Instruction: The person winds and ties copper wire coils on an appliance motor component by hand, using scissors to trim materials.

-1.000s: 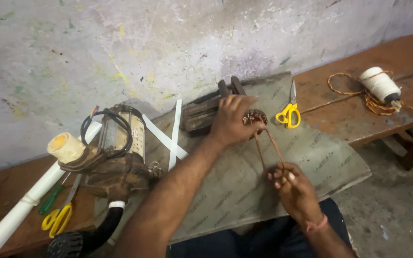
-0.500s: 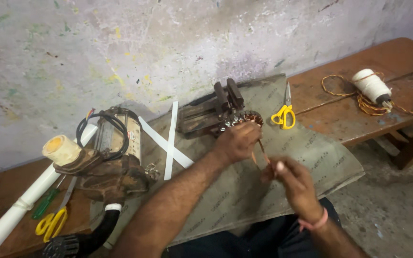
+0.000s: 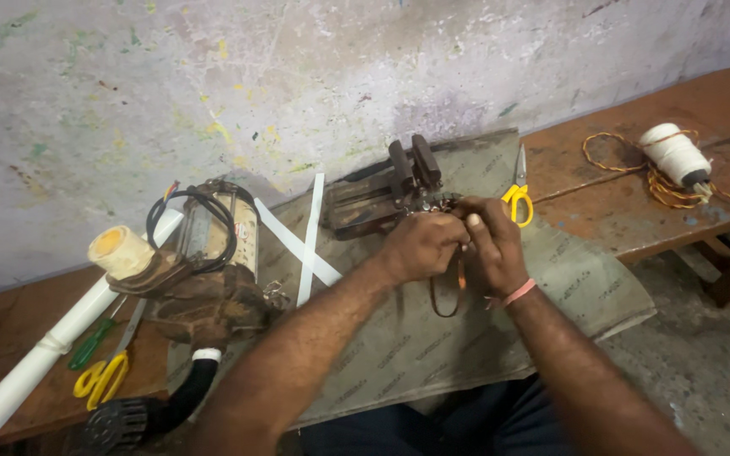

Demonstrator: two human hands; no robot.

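Note:
My left hand (image 3: 417,247) and my right hand (image 3: 492,243) meet over a small round wound part (image 3: 441,203) clamped in a dark bench vise (image 3: 386,192). Both hands pinch a loop of copper-coloured wire (image 3: 447,295) that hangs down below them onto a grey sheet (image 3: 399,346). A pink band circles my right wrist. The part itself is mostly hidden behind my fingers.
A rusty pump motor (image 3: 204,270) with a black cable and white pipe (image 3: 35,363) lies left. Yellow-handled scissors (image 3: 517,196) sit right of the vise, another pair (image 3: 101,378) and a green screwdriver (image 3: 90,342) at left. A white twine spool (image 3: 676,154) rests on the wooden bench (image 3: 635,211). White strips (image 3: 307,245) cross the sheet.
My right hand has moved up from the lower sheet to join my left hand at the clamped part, and the stretched wire now hangs as a short loop.

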